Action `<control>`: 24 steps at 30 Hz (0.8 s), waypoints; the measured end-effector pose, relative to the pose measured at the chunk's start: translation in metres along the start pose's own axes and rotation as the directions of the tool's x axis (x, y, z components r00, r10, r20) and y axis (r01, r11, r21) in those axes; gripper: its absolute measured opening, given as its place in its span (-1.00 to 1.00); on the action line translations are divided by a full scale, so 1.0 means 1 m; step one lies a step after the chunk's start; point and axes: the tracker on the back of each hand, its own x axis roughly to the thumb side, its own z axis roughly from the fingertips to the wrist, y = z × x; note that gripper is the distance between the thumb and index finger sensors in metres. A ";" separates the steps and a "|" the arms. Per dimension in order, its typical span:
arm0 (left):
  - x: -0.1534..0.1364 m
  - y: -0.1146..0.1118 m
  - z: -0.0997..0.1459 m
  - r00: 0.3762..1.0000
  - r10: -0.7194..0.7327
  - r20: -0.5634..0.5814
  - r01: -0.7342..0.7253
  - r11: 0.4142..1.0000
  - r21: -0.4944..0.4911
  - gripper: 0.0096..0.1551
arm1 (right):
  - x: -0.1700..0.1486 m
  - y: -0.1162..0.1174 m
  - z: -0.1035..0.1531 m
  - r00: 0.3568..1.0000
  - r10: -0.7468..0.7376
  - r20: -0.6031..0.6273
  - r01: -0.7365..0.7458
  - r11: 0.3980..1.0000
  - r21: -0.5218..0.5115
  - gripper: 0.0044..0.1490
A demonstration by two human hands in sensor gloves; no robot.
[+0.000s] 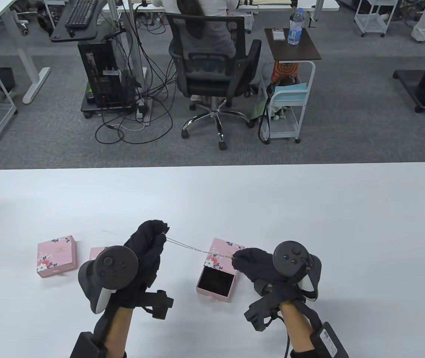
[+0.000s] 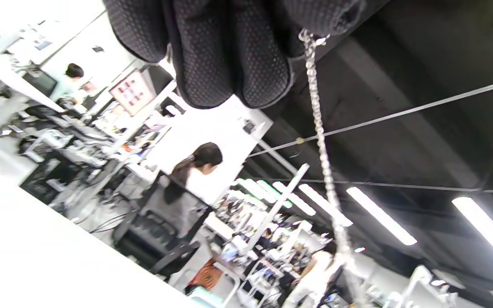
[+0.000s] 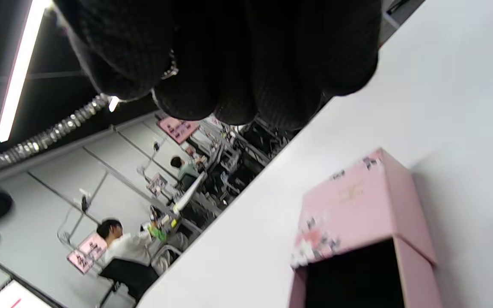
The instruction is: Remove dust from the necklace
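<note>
Necklace pulled tight between my two hands, above the open box.

Nearest me, my left hand (image 1: 147,248) and right hand (image 1: 251,263) each close their grip on one end of the necklace (image 1: 193,248); fingertips pressed together, pinching the chain, nothing spread. The chain's long axis runs left to right, rising slightly toward my left hand, held in the air above the tabletop (image 1: 309,209). Just under its right end sits the open pink box (image 1: 219,270); two more pink boxes (image 1: 56,256) lie beside my left hand. Neither hand is free, so I judge dusting needs one to let go.
</note>
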 end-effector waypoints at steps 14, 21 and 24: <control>-0.035 -0.054 -0.013 0.963 -0.211 -0.166 0.145 0.930 -0.338 -0.51 | 0.074 -0.030 0.021 0.972 0.122 0.201 -0.121 0.993 -0.019 -0.50; -0.021 -0.090 -0.007 0.969 -0.242 -0.041 0.165 0.766 -0.622 -0.51 | 0.086 -0.029 0.034 0.932 0.122 0.341 -0.007 0.947 -0.320 -0.54; -0.011 -0.107 -0.002 0.979 -0.204 0.019 0.156 0.685 -0.712 -0.51 | 0.093 -0.027 0.035 0.910 0.153 0.386 -0.013 0.940 -0.342 -0.54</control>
